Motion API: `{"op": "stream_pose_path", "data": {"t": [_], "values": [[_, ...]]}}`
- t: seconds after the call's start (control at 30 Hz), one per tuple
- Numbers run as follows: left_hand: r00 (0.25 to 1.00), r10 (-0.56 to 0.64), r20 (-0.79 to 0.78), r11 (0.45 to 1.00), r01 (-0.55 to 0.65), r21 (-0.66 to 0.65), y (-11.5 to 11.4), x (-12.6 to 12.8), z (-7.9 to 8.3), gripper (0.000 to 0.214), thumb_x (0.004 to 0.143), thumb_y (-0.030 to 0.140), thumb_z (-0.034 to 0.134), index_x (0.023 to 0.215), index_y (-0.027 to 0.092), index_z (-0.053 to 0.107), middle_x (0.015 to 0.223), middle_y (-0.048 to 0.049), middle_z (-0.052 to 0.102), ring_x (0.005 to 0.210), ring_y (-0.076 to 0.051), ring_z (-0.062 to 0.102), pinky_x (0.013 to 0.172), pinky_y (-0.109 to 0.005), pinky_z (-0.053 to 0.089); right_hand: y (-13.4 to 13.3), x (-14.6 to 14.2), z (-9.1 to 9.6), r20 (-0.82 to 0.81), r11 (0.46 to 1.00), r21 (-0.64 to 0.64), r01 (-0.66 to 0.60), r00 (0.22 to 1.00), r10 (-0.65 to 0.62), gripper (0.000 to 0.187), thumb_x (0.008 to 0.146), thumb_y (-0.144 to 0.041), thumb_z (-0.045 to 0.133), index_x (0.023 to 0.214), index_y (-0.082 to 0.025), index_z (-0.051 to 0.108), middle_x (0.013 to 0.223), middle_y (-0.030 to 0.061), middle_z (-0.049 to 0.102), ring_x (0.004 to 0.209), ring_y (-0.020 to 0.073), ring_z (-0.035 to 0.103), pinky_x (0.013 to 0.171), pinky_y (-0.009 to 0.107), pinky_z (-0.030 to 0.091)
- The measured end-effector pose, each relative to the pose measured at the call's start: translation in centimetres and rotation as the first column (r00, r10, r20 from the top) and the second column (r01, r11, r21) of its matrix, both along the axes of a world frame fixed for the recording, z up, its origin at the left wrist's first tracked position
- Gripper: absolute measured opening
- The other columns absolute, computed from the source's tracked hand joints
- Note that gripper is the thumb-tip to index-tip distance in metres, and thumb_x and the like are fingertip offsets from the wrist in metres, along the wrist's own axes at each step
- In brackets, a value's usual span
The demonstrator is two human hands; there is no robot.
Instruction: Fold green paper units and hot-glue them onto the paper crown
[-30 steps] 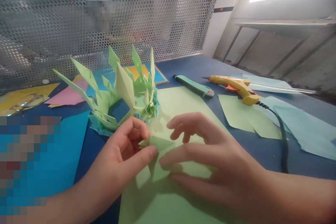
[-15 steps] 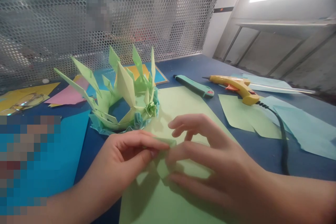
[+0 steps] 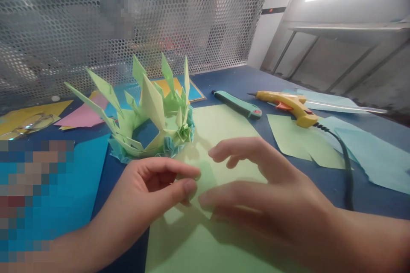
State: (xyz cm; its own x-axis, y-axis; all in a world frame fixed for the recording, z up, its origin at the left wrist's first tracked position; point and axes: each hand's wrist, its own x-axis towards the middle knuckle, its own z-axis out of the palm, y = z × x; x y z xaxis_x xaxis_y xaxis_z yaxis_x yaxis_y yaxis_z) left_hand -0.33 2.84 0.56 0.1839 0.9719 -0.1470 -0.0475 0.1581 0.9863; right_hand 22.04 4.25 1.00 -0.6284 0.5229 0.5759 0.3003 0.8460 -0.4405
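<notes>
My left hand [image 3: 160,192] is closed in a pinch, thumb and index finger nearly together, at a small piece of green paper [image 3: 208,173]. The paper blends into the light green sheet [image 3: 224,123] beneath, so its outline is hard to make out. My right hand [image 3: 253,183] hovers just right of it, fingers apart and partly blurred. Beyond my left hand stands a green paper crown [image 3: 153,104] with tall folded points, a rolled paper rose [image 3: 183,133] on its front and crumpled blue paper round its base.
A teal utility knife [image 3: 237,104] lies behind the sheet. To the right are a yellow glue gun [image 3: 288,102] with a black cord [image 3: 347,166] and loose green and pale blue paper [image 3: 378,153]. Blue card [image 3: 99,170] and glasses [image 3: 35,123] lie left; a perforated metal panel [image 3: 192,4] stands behind.
My left fingertips have drawn back slightly to the left, and my right hand's fingers have spread. The small green paper shows less clearly. The crown and tools have stayed put.
</notes>
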Motion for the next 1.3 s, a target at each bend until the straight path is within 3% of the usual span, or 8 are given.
{"op": "stream_pose_path", "data": {"t": [0.2,0.37,0.53,0.67,0.8,1.0,1.17,1.3], "values": [[1.0,-0.016,0.0,0.998,0.016,0.055,0.1,0.3,0.0,0.019,0.074,0.011,0.083,0.072,0.03,0.086,0.072,0.0032,0.082,0.067,-0.01,0.073,0.06,-0.009,0.056,0.1,-0.4,0.0,-0.053,0.988,-0.15,0.044,0.997,-0.053,0.008,0.086,-0.017,0.077,0.089,-0.024,0.076,0.111,0.005,0.06,0.096,0.0133,0.067,0.088,0.022,0.058],[0.999,-0.013,-0.041,0.996,0.017,0.085,0.1,0.3,-0.1,0.024,0.073,0.012,0.082,0.072,0.036,0.086,0.074,0.0046,0.079,0.066,-0.009,0.071,0.058,-0.009,0.055,0.3,-0.6,-0.5,-0.136,0.961,-0.263,0.088,0.983,-0.127,0.012,0.085,-0.023,0.081,0.077,-0.024,0.072,0.101,0.003,0.064,0.086,0.0146,0.067,0.084,0.026,0.059],[0.992,0.002,-0.129,0.982,0.023,0.189,-0.3,0.2,0.0,0.027,0.07,0.013,0.085,0.072,0.039,0.086,0.072,0.0051,0.078,0.062,-0.011,0.071,0.053,-0.012,0.056,0.4,-1.2,0.4,-0.064,0.902,-0.417,0.111,0.986,-0.151,0.018,0.084,-0.018,0.075,0.069,-0.02,0.066,0.091,0.0007,0.069,0.077,0.0113,0.068,0.072,0.021,0.056],[0.977,0.034,-0.211,0.959,0.028,0.282,-0.5,0.2,0.1,0.027,0.069,0.014,0.089,0.074,0.04,0.086,0.076,0.0047,0.081,0.068,-0.013,0.075,0.06,-0.012,0.059,0.3,-1.4,0.9,-0.042,0.864,-0.496,0.083,0.992,-0.12,0.018,0.084,-0.016,0.071,0.068,-0.02,0.063,0.072,-0.0019,0.07,0.067,0.0114,0.065,0.062,0.021,0.051],[0.976,0.021,-0.215,0.93,0.06,0.363,-0.7,0.3,0.3,0.033,0.07,0.011,0.088,0.076,0.043,0.085,0.075,0.0077,0.083,0.069,-0.012,0.076,0.064,-0.013,0.06,0.2,-1.2,0.8,-0.041,0.869,-0.492,0.051,0.996,-0.082,0.018,0.083,-0.013,0.069,0.068,-0.019,0.063,0.066,-0.0028,0.069,0.06,0.0097,0.063,0.057,0.018,0.049],[0.955,0.088,-0.284,0.903,0.044,0.428,-1.2,-0.1,-0.2,0.023,0.067,0.017,0.093,0.07,0.038,0.084,0.071,0.0087,0.082,0.069,-0.012,0.076,0.066,-0.012,0.058,0.0,-0.9,0.6,-0.058,0.883,-0.469,0.02,0.997,-0.053,0.016,0.085,-0.012,0.073,0.071,-0.018,0.067,0.066,-0.0042,0.072,0.058,0.0061,0.065,0.058,0.012,0.049],[0.94,0.121,-0.32,0.836,0.077,0.543,-1.2,-0.2,-0.3,0.025,0.068,0.006,0.085,0.07,0.031,0.083,0.067,0.0095,0.082,0.065,-0.008,0.075,0.069,-0.008,0.056,-0.3,-1.2,0.7,-0.038,0.888,-0.456,0.066,0.995,-0.093,0.016,0.085,-0.011,0.072,0.071,-0.017,0.067,0.061,-0.0054,0.07,0.053,0.0038,0.06,0.053,0.009,0.046],[0.945,0.038,-0.324,0.879,0.122,0.461,-1.1,0.2,-0.1,0.021,0.074,0.006,0.076,0.071,0.026,0.079,0.072,0.0072,0.081,0.065,-0.009,0.074,0.063,-0.011,0.056,-0.3,-1.3,0.8,-0.054,0.87,-0.49,0.052,0.995,-0.089,0.018,0.084,-0.011,0.074,0.07,-0.017,0.066,0.059,-0.0065,0.067,0.052,0.0035,0.058,0.053,0.008,0.045]]}}
